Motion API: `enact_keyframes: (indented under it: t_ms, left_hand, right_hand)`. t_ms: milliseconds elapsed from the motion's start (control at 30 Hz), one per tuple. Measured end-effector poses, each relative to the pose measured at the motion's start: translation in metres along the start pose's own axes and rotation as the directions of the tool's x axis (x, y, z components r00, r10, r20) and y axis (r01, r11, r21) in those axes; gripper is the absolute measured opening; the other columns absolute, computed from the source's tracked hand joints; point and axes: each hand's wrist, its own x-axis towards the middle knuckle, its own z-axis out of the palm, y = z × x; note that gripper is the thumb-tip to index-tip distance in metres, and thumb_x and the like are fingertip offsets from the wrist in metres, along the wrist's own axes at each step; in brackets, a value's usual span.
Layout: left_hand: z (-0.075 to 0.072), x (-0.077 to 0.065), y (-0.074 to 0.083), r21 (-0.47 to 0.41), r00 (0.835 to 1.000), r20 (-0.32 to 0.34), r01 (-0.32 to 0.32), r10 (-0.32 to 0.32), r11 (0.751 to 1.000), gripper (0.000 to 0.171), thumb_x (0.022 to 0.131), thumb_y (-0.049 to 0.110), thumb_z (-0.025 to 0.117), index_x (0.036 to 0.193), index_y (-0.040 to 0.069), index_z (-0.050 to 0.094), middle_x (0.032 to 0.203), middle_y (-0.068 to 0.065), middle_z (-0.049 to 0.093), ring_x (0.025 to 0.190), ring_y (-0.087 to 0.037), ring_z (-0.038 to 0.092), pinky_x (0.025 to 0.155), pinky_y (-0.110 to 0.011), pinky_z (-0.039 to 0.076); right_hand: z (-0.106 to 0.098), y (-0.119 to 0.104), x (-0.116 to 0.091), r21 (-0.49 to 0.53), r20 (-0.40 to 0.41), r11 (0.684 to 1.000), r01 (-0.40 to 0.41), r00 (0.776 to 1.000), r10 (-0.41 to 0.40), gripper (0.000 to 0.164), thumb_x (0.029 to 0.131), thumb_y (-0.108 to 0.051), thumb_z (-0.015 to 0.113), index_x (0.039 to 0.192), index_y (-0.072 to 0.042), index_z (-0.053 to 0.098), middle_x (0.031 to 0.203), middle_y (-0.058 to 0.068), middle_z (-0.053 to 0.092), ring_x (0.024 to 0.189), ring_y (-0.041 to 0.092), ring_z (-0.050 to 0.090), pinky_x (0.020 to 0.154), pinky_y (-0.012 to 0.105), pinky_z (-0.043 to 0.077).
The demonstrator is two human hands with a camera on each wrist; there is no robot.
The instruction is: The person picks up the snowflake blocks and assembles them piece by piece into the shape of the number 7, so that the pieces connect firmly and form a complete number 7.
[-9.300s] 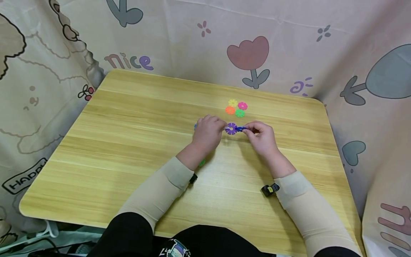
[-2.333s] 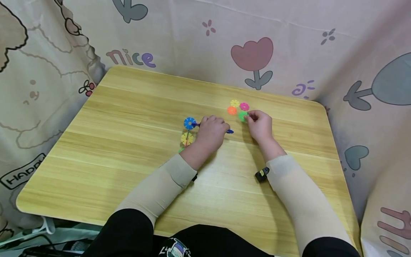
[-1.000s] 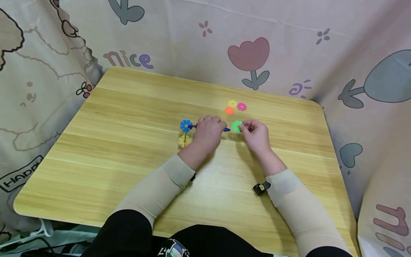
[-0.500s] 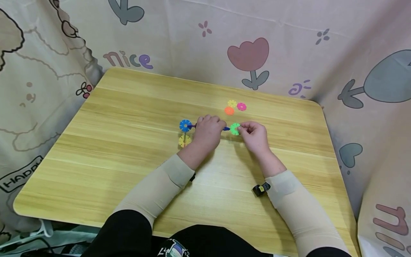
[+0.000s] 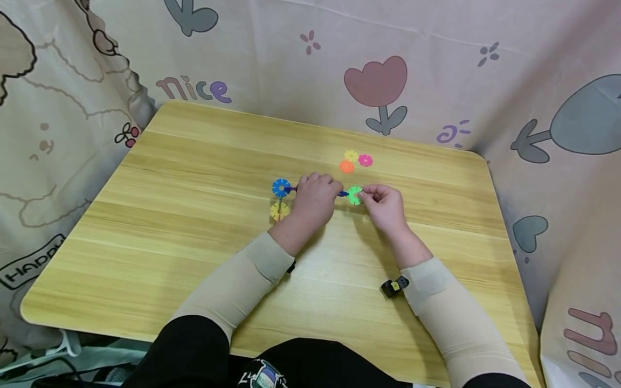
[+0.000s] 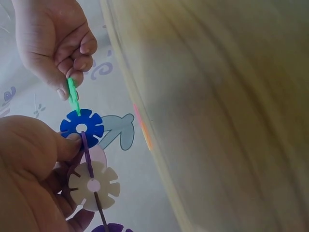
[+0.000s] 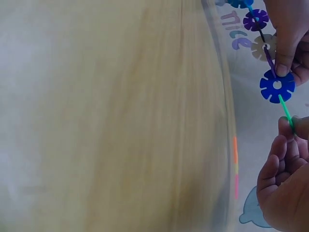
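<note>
My left hand (image 5: 316,200) holds a chain of slotted snowflake discs. In the left wrist view its thumb lies at the edge of a dark blue disc (image 6: 82,127), with a purple disc (image 6: 87,153) and a white disc (image 6: 94,186) further along. The chain runs on past the hand to a light blue disc (image 5: 281,188) and a yellow disc (image 5: 279,211). Between thumb and finger, my right hand (image 5: 386,205) pinches a green disc (image 5: 354,195). Seen edge-on in the right wrist view, the green disc (image 7: 286,112) meets the dark blue disc's rim.
Loose yellow (image 5: 351,156), pink (image 5: 366,160) and orange discs (image 5: 346,166) lie together behind the hands on the wooden table (image 5: 204,178). A printed curtain (image 5: 271,70) hangs along the table's back edge and sides.
My right hand left the dark blue chain end, took the green disc from the loose group and brought it left and nearer, against the dark blue disc. My left hand kept its hold.
</note>
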Motion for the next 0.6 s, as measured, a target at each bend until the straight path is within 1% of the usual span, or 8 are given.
enact_keyframes:
  t_ms: [167, 333, 467, 600]
  left_hand:
    - [-0.0015, -0.0007, 0.0022, 0.002, 1.000, -0.007, -0.009, 0.009, 1.000, 0.031, 0.111, 0.015, 0.055, 0.134, 0.025, 0.073, 0.130, 0.001, 0.069, 0.116, -0.024, 0.060, 0.100, -0.045, 0.045]
    - [0.0005, -0.0012, 0.0015, -0.014, 0.998, -0.055, -0.032, 0.031, 0.999, 0.029, 0.111, 0.016, 0.056, 0.131, 0.024, 0.075, 0.127, 0.001, 0.071, 0.113, -0.023, 0.060, 0.096, -0.043, 0.046]
    - [0.0033, -0.0014, 0.0002, -0.029, 0.994, -0.097, -0.047, 0.044, 0.998, 0.027, 0.111, 0.016, 0.057, 0.128, 0.023, 0.077, 0.123, 0.001, 0.071, 0.111, -0.023, 0.061, 0.093, -0.042, 0.046]
    - [0.0032, -0.0014, 0.0005, -0.032, 0.993, -0.108, -0.049, 0.045, 0.998, 0.027, 0.111, 0.016, 0.056, 0.127, 0.023, 0.077, 0.122, 0.002, 0.072, 0.111, -0.022, 0.062, 0.093, -0.041, 0.046]
  right_hand:
    - [0.0012, -0.0001, -0.0001, 0.017, -0.009, 1.000, 0.009, 1.000, -0.009, 0.017, 0.100, -0.002, 0.071, 0.107, 0.013, 0.074, 0.083, 0.006, 0.072, 0.070, 0.007, 0.061, 0.064, 0.015, 0.052]
    - [0.0014, 0.0005, 0.0000, 0.038, -0.022, 0.999, 0.010, 1.000, -0.009, 0.018, 0.099, -0.001, 0.071, 0.107, 0.015, 0.073, 0.081, 0.007, 0.073, 0.069, 0.008, 0.063, 0.064, 0.015, 0.053]
    - [0.0010, 0.0004, 0.0001, 0.075, -0.025, 0.997, -0.009, 1.000, 0.011, 0.019, 0.099, 0.000, 0.072, 0.108, 0.016, 0.073, 0.079, 0.005, 0.073, 0.069, 0.005, 0.063, 0.064, 0.015, 0.053]
    - [0.0003, 0.0006, 0.0003, 0.103, -0.022, 0.994, -0.039, 0.999, 0.042, 0.020, 0.099, 0.000, 0.072, 0.110, 0.017, 0.072, 0.077, -0.002, 0.071, 0.069, 0.003, 0.063, 0.066, 0.015, 0.054]
